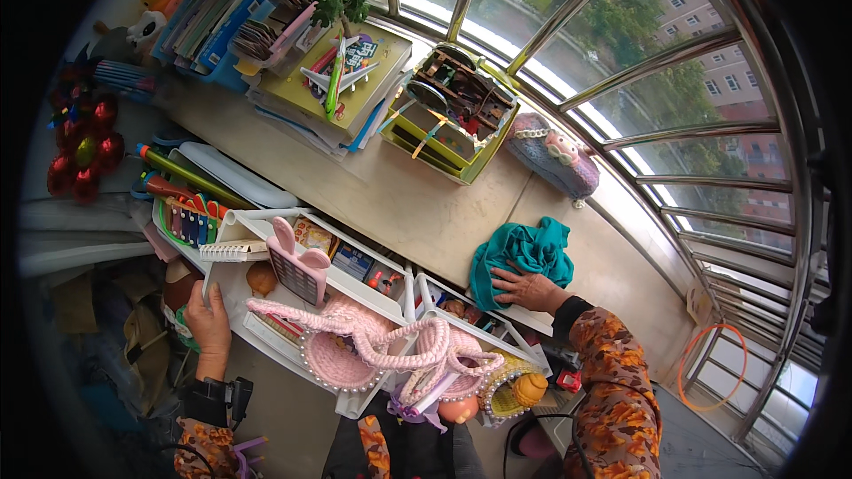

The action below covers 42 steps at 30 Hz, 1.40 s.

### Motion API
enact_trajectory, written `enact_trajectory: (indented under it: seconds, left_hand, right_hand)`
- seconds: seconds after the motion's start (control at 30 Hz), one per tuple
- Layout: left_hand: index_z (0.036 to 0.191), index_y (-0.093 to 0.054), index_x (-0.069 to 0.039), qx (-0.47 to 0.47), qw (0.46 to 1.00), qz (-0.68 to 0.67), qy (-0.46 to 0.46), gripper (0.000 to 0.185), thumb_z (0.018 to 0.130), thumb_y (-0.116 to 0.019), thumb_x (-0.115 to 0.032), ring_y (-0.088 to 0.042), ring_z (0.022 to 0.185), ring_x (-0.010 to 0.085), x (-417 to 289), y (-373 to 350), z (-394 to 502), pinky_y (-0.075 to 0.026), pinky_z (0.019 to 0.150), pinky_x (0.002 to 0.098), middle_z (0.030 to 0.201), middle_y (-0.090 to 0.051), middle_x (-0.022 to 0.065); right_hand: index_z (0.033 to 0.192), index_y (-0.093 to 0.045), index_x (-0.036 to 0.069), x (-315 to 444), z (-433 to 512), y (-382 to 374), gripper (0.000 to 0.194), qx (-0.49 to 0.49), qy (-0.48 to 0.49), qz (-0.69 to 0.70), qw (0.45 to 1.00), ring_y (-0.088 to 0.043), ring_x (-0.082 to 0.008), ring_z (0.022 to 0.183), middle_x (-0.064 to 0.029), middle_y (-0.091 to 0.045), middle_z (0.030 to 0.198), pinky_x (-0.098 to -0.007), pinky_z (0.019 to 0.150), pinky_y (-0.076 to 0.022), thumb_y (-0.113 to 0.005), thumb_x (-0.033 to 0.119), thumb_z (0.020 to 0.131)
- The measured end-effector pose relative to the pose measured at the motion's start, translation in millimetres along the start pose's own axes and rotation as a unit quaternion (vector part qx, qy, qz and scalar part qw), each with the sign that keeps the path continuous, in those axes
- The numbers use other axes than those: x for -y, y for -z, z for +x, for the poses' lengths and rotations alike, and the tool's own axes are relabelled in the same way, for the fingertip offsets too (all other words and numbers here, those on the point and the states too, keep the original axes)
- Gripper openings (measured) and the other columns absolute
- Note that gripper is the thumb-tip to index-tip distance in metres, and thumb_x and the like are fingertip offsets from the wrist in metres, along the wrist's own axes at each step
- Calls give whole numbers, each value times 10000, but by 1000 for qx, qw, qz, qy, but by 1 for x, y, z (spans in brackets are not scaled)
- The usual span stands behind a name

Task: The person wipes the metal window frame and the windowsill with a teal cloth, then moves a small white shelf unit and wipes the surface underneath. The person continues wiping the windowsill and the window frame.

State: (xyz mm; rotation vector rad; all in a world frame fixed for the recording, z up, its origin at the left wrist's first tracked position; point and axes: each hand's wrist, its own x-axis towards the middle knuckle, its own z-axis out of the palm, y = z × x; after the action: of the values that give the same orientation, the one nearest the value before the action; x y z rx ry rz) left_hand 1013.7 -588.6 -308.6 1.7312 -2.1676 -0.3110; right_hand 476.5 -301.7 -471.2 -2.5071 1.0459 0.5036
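Note:
My right hand (530, 291) presses on a bunched teal cloth (549, 239) lying on the beige countertop (399, 193), fingers spread over its near side. At the left, my left hand (208, 322) grips the edge of a white plastic storage rack (393, 284), beside a small spiral notepad (233, 251). A pink calculator with rabbit ears (297, 273) stands on the rack near that hand. Pink crocheted bags with bead trim (343, 359) and a yellow crocheted bag (499, 382) hang or rest along the rack's near side.
On the counter are a green box holding a brown model (459, 100), a toy airplane (339, 76) on stacked books, and a knitted pouch (556, 156). Metal window bars (579, 73) line the far side. A toy xylophone (193, 219) lies at the rack's left end.

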Motion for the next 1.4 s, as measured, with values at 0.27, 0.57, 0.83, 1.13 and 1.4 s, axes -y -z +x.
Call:
enact_trajectory:
  seconds: [0.27,0.57,0.83,1.13,1.4]
  left_hand:
    - [953,-601,10,26,1000,-2,1,240,963,-574,-229,-605,706,414,7,1,-1,-458,628,432,761,-618,222]
    - [1015,-619,21,19,1000,-2,-9,266,955,-590,-236,-628,765,420,15,-2,-1,-477,662,438,832,-647,229]
    - [955,-611,4,21,1000,-9,18,229,952,-588,-224,-617,700,400,7,-2,-1,-470,633,433,769,-632,209]
    - [898,-586,-22,12,1000,-22,4,217,952,-590,-232,-581,639,392,6,-3,0,-450,583,421,696,-584,182]
    - [945,-609,-26,25,999,-22,13,176,926,-615,-202,-604,678,402,1,2,0,-466,592,430,732,-611,189]
  right_hand:
    - [1220,-543,46,-19,-83,-33,377,5,-351,59,934,-276,-332,1420,-162,-298,1530,-435,1100,-338,-541,117,850]
    - [1081,-425,10,-10,-89,-64,333,29,-563,193,803,-597,-403,914,-228,-539,1025,-444,774,-530,-566,-20,781]
    - [1066,-416,13,-26,55,6,405,-216,-364,378,823,-517,-466,980,-255,-513,1009,-521,811,-446,-619,70,721]
    - [1258,-478,108,-97,117,53,498,-238,-521,205,794,-366,-438,1278,-220,-428,1331,-608,1002,-329,-625,373,863]
    - [1323,-477,147,-73,103,64,662,-36,-315,203,926,-297,-488,1326,-234,-372,1393,-695,1013,-250,-628,548,817]
